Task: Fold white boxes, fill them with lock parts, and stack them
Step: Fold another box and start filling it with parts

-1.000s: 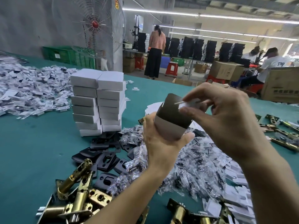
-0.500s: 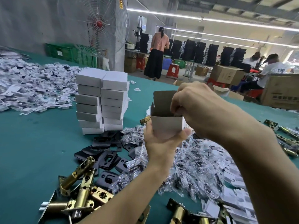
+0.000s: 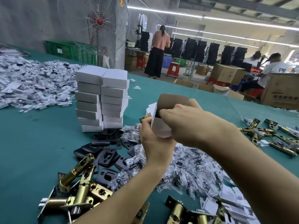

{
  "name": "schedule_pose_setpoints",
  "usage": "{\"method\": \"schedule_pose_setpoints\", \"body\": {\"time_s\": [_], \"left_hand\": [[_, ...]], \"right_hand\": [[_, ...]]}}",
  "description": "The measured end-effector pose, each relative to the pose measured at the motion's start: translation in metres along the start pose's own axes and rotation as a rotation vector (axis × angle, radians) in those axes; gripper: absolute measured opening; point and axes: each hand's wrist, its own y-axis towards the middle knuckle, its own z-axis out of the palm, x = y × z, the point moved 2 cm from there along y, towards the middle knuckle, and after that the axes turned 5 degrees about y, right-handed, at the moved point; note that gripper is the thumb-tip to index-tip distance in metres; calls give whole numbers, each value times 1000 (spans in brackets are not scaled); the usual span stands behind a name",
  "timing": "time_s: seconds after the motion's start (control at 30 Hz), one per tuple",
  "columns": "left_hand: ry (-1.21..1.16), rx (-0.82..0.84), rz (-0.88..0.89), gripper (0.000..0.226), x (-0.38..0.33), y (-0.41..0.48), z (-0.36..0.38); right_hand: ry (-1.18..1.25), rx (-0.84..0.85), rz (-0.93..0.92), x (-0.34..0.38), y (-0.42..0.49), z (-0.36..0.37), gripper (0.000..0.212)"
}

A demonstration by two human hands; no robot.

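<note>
Box (image 3: pixel 159 127), white, flap raised: held above the table (image 3: pixel 32 151). Left hand (image 3: pixel 153 143): underneath, fingers curled round it. Right hand (image 3: pixel 187 125): arched over, fingers bent into the mouth (tips hidden; grip cannot be told).

Bright, even factory light, with wide-angle bend toward the edges.
Ceiling tubes (image 3: pixel 210 18) light the table (image 3: pixel 32 151) from above and beyond: the stack (image 3: pixel 100 101) has bright tops and grey near faces, and the inside of the box (image 3: pixel 171 101) is dark. The latches (image 3: pixel 77 188) glint. The fan (image 3: pixel 97 25) and the paper heap (image 3: pixel 24 81) at the table's left edge are smeared; the left hand (image 3: pixel 153 143) and right hand (image 3: pixel 191 126) are slightly soft.
</note>
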Motion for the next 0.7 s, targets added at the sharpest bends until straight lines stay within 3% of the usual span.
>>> {"method": "schedule_pose_setpoints", "body": {"time_s": [0.1, 0.2, 0.33, 0.43, 0.5, 0.53, 0.63, 0.7], "left_hand": [[32, 26, -32, 53, 3, 3, -1], [12, 37, -79, 58, 0, 3, -3], [8, 22, -46, 76, -11, 10, -9], [-5, -44, 33, 84, -24, 21, -20], [-4, -83, 79, 86, -36, 30, -28], [-11, -87, 84, 86, -42, 34, -31], [-59, -49, 39, 83, -46, 48, -38], [-59, -21, 26, 80, -43, 55, -42]], "right_hand": [[167, 20, 18, -7, -1, 8, 17], [335, -101, -32, -16, -4, 8, 21], [617, -663, -38, -37, -14, 8, 11], [706, -990, 171, -50, -18, 31, 5], [838, -898, 384, -48, -8, 60, 10], [862, -717, 443, -42, -1, 75, 12], [851, -147, 250, 1, 25, 114, 15], [896, -30, 64, 35, 41, 120, 9]]}}
